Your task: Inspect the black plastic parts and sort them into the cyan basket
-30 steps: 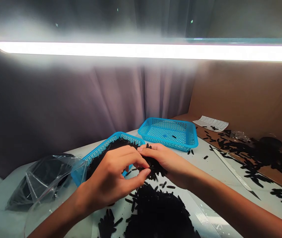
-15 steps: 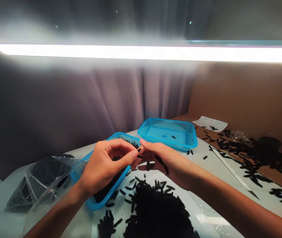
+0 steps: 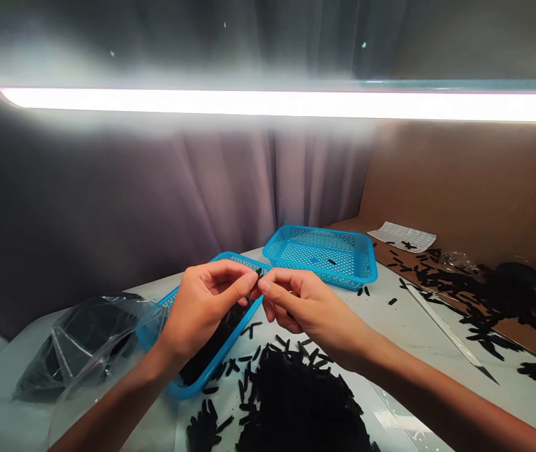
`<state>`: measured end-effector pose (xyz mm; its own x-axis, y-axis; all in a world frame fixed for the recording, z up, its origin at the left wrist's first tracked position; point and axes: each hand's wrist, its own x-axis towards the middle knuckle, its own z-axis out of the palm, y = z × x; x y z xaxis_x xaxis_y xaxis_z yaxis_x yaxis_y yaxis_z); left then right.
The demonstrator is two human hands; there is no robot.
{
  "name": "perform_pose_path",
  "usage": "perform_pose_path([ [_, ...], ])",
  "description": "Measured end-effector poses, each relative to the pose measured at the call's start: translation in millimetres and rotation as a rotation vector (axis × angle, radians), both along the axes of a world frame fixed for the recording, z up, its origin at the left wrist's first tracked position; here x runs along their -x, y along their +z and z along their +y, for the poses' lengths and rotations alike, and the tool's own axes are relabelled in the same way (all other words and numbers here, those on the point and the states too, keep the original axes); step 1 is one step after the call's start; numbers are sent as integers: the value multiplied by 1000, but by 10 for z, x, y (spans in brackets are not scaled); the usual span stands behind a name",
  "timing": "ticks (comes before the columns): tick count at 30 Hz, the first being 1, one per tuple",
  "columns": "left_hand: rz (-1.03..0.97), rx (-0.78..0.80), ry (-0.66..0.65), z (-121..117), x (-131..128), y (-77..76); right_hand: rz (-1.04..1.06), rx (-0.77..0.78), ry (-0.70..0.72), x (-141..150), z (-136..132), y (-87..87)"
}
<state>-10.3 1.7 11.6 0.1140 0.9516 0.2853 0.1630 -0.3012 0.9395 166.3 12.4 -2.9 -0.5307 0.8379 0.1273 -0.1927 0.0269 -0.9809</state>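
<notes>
Above the near blue basket, my left hand pinches a small black elongated piece between thumb and fingertips. My right hand meets it there, its thumb and forefinger pressed together at the same piece and its other fingers curled in. Whether more pieces lie inside the right hand is hidden. Dark pieces fill the near blue basket, partly covered by my left hand. Below my hands a big heap of black pieces lies on a white sheet, with loose ones scattered round its edge.
Behind my right hand stands a second blue basket with one black piece in it. A clear plastic bag of dark contents lies at left. At right are a white craft knife, scattered pieces, a gridded paper and cardboard.
My right hand has turned and curled its fingers into a pinch at the left fingertips. Black pieces seen in its palm no longer show; several more loose pieces lie above the heap.
</notes>
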Motion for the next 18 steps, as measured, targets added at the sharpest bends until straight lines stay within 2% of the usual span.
perform_pose_path([
  [3,31,27,-37,4,29,21,-63,-101,-52,-22,-18,23],
  [8,66,58,-57,13,80,62,-287,-318,-101,-114,-13,94],
  [13,166,42,-104,-3,70,104,-334,-342,-118,-161,9,138],
  [18,195,31,-89,-27,62,99,-346,-370,-149,-154,43,125],
])
